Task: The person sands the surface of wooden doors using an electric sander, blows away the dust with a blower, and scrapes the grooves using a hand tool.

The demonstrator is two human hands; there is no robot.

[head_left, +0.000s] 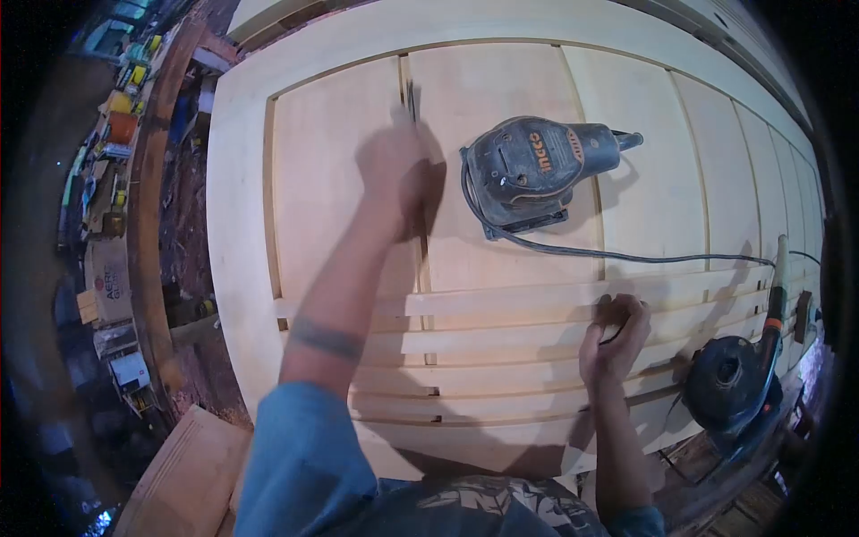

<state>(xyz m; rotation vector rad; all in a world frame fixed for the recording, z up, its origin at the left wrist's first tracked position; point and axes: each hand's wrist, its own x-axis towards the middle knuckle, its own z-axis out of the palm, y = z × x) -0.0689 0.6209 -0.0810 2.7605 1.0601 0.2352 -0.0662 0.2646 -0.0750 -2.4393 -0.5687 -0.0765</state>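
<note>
My left hand [403,170] is closed, slightly smeared by motion, above a seam between two pale boards of the wooden panel [331,179]. A thin dark pointed tool [412,100] juts from its far side, in line with the seam; its exact kind is not clear. My right hand [617,340] is curled, thumb against the fingers, over pale wooden strips [501,318] lying across the near part of the panel. A small dark bit shows between thumb and fingers, too little to name. A dark Ingco sander [528,170] rests on the panel, right of my left hand.
The sander's cord [644,259] runs right across the panel. A black blower [729,380] sits at the near right. Left, beyond a wooden beam [154,197], lie cans, boxes and a cardboard carton [109,279]. A loose board [188,474] stands at the lower left.
</note>
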